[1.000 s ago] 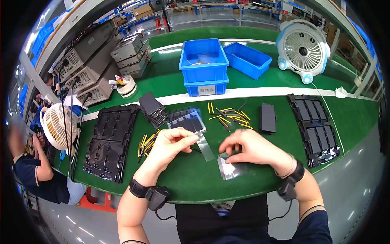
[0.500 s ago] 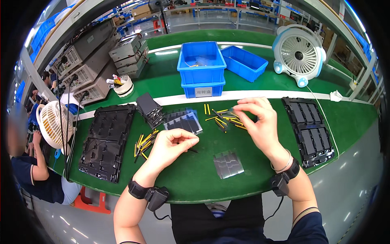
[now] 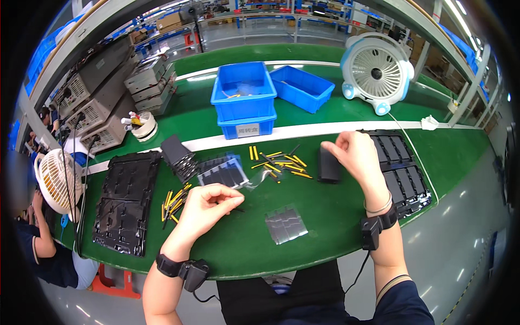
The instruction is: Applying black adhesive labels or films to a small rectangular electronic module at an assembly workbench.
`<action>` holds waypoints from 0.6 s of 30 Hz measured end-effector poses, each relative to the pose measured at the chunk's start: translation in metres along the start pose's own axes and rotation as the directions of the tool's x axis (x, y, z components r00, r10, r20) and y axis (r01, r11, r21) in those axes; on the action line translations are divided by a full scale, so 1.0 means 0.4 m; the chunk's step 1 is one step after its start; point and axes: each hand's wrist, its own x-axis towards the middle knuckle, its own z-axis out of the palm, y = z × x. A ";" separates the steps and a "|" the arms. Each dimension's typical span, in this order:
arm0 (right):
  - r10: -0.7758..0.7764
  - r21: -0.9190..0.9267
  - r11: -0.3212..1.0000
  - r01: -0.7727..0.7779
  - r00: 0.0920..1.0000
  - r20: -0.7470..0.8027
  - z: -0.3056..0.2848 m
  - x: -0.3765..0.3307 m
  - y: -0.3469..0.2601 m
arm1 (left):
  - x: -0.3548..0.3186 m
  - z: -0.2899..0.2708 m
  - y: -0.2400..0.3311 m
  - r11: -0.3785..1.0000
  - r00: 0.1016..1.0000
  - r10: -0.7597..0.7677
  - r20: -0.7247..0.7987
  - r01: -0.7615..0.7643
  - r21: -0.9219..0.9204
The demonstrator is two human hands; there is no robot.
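Black block [image 3: 329, 169] stands on the green table [image 3: 249, 260], left of a filled black tray [image 3: 414, 208]. Farther back I see two stacked blue bins [image 3: 244, 111]. The right hand [image 3: 357, 156] has its thumb and fingers close together at the block's far end; I can't tell whether they touch it. The left hand [image 3: 206, 208] is pinched narrow, holding what, I can't tell. Between the hands lie a see-through sheet [image 3: 286, 225] and, farther back, yellow and black sticks [image 3: 277, 161].

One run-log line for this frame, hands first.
left hand: pinched, contents unclear | right hand: at black stack, contact unclear | translucent sheet: flat on green table
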 end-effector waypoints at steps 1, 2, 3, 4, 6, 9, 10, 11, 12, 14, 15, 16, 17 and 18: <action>0.050 -0.084 0.995 -0.045 0.997 0.056 -0.009 0.005 0.019 | -0.002 -0.004 -0.004 1.000 1.000 0.000 -0.002 0.000 0.009; 0.057 -0.091 0.994 -0.053 0.997 0.049 -0.010 0.005 0.026 | -0.002 -0.007 -0.005 1.000 1.000 0.007 0.007 -0.007 0.005; 0.118 -0.140 0.985 -0.097 0.982 0.148 -0.010 0.004 0.024 | -0.003 -0.010 -0.002 1.000 1.000 0.002 0.008 -0.002 0.017; 0.180 -0.190 0.973 -0.135 0.952 0.247 -0.001 0.002 0.021 | -0.006 -0.011 0.000 1.000 1.000 -0.009 0.006 0.008 0.030; 0.134 -0.217 0.972 -0.089 0.970 0.201 0.015 -0.002 0.024 | -0.008 -0.019 0.013 1.000 1.000 -0.016 -0.006 0.017 0.027; 0.203 -0.165 0.972 -0.165 0.947 0.249 0.015 0.005 0.038 | -0.012 -0.051 0.045 0.858 0.982 0.090 0.167 -0.161 0.487; 0.167 -0.088 0.985 -0.150 0.957 0.238 0.008 0.003 0.034 | -0.017 -0.058 0.043 0.855 0.984 0.084 0.155 -0.151 0.496; 0.166 -0.048 0.986 -0.159 0.951 0.259 0.005 0.002 0.036 | -0.018 -0.064 0.031 0.824 0.978 0.102 0.180 -0.185 0.536; 0.165 -0.010 0.986 -0.169 0.945 0.281 0.001 0.003 0.038 | -0.020 -0.070 0.023 0.789 0.971 0.119 0.207 -0.219 0.574; 0.176 0.024 0.981 -0.193 0.933 0.313 -0.006 0.005 0.049 | -0.009 -0.055 0.022 0.812 0.980 0.105 0.168 -0.182 0.554; 0.181 0.025 0.980 -0.199 0.930 0.320 -0.005 0.005 0.057 | -0.006 -0.050 0.023 0.814 0.988 0.067 0.137 -0.133 0.565; 0.190 0.026 0.977 -0.209 0.926 0.325 -0.005 0.005 0.062 | -0.003 -0.049 0.022 0.814 0.994 0.028 0.110 -0.087 0.574; 0.195 0.092 0.965 -0.245 0.909 0.369 -0.008 0.007 0.062 | -0.001 -0.050 0.015 0.813 0.994 0.031 0.109 -0.089 0.575; 0.194 0.092 0.966 -0.243 0.910 0.365 -0.005 0.007 0.066 | -0.002 -0.053 0.005 0.817 0.996 0.040 0.074 -0.075 0.571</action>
